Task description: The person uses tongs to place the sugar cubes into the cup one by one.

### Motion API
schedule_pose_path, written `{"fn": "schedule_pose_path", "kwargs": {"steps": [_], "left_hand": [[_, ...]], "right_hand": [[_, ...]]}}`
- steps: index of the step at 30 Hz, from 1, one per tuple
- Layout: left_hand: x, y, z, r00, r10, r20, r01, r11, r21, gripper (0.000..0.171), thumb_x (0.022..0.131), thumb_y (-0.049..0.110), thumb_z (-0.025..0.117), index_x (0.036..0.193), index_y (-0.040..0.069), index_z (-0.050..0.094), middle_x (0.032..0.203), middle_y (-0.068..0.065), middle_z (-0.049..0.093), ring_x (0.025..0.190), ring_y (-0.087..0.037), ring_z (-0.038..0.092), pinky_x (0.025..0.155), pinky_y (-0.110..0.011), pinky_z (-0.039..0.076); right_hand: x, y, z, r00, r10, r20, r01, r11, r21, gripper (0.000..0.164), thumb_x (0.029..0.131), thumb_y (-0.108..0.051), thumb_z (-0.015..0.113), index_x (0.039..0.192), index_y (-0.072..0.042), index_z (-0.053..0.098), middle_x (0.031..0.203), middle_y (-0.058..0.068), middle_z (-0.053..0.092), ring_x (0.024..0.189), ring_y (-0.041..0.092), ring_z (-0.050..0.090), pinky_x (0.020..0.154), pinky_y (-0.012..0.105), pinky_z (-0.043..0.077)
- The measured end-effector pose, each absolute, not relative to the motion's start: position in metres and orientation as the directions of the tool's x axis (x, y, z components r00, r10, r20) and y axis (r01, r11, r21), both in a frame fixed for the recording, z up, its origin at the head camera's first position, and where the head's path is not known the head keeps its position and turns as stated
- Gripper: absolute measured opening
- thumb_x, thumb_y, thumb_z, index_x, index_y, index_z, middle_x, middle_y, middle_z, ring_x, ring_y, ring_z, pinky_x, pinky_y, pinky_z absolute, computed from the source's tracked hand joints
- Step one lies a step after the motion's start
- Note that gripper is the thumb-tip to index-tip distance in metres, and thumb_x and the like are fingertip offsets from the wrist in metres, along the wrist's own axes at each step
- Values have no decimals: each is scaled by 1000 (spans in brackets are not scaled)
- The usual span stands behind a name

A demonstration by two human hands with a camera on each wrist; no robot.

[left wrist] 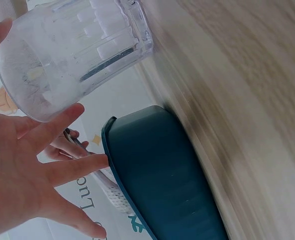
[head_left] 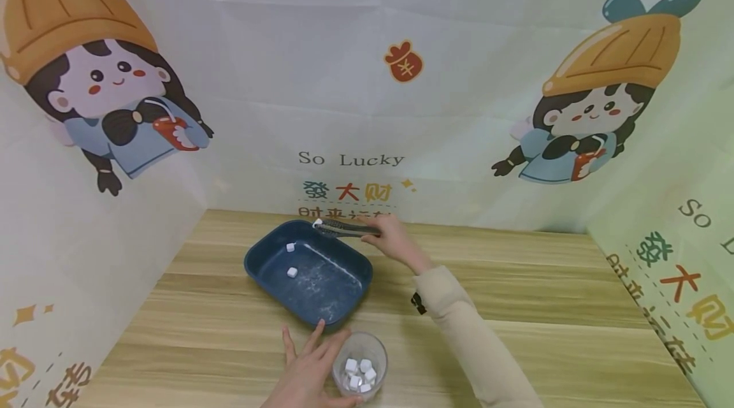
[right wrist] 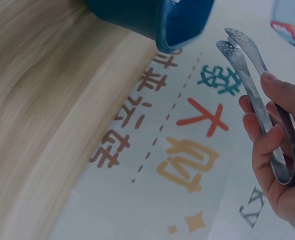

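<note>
My right hand grips metal tongs with perforated tips, held over the far rim of a dark blue basin. A small white cube shows at the tips in the head view. Two more white cubes, one farther back and one nearer, lie on the basin floor. My left hand has its fingers spread, thumb and index finger along a clear cup. Another of its fingertips touches the basin's near rim. Several white cubes lie inside the cup.
The basin and cup stand on a wood-grain table. Pale printed cloth walls it in at the back and both sides. The right sleeve reaches across the table to the right of the cup.
</note>
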State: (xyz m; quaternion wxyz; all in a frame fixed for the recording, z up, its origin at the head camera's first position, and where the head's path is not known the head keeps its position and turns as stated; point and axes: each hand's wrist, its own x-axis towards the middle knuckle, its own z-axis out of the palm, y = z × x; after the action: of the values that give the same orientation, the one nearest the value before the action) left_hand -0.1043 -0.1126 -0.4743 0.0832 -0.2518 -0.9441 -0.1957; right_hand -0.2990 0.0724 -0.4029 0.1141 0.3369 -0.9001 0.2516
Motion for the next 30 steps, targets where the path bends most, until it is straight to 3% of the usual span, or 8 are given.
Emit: {"fn": "schedule_pose_path", "kwargs": {"steps": [2, 4, 12, 20, 30], "left_hand": [[-104, -112, -475, -859, 444, 255, 509, 795, 331, 90, 59, 69, 63, 127, 13, 45, 123, -4, 56, 122, -42, 40, 82, -81, 9], [-104, -112, -475, -858, 445, 256, 510, 793, 332, 90, 59, 68, 63, 127, 12, 45, 123, -4, 56, 122, -43, 40, 82, -81, 8], [-103, -111, -476, -860, 442, 253, 507, 794, 335, 90, 59, 68, 63, 127, 12, 46, 124, -5, 56, 122, -43, 40, 83, -81, 8], [-103, -110, -477, -854, 442, 275, 514, 798, 315, 90, 59, 68, 64, 127, 11, 46, 124, -5, 56, 122, -43, 40, 83, -81, 8], [-103, -110, -476, -856, 430, 286, 509, 798, 323, 90, 58, 66, 66, 126, 12, 46, 124, -3, 56, 122, -43, 40, 84, -80, 8]], "right_hand": [[-298, 78, -403, -757, -526, 388, -653, 636, -411, 41, 78, -14, 65, 116, 0, 57, 107, 16, 64, 62, 16, 57, 69, 25, 50], [-296, 83, -404, -765, -505, 400, -644, 617, -453, 42, 79, -13, 65, 117, 1, 56, 112, 17, 62, 80, 23, 64, 79, 31, 52], [-288, 108, -406, -814, -406, 415, -580, 596, -555, 43, 80, -11, 64, 119, 1, 54, 118, 18, 57, 105, 31, 58, 90, 38, 47], [-276, 148, -409, -879, -259, 400, -467, 630, -620, 44, 80, -11, 64, 121, -1, 54, 114, 22, 59, 102, 34, 59, 81, 40, 51], [-265, 189, -420, -871, -158, 466, -455, 618, -641, 41, 76, -5, 67, 115, 4, 57, 106, 24, 61, 96, 36, 61, 80, 43, 51]]}}
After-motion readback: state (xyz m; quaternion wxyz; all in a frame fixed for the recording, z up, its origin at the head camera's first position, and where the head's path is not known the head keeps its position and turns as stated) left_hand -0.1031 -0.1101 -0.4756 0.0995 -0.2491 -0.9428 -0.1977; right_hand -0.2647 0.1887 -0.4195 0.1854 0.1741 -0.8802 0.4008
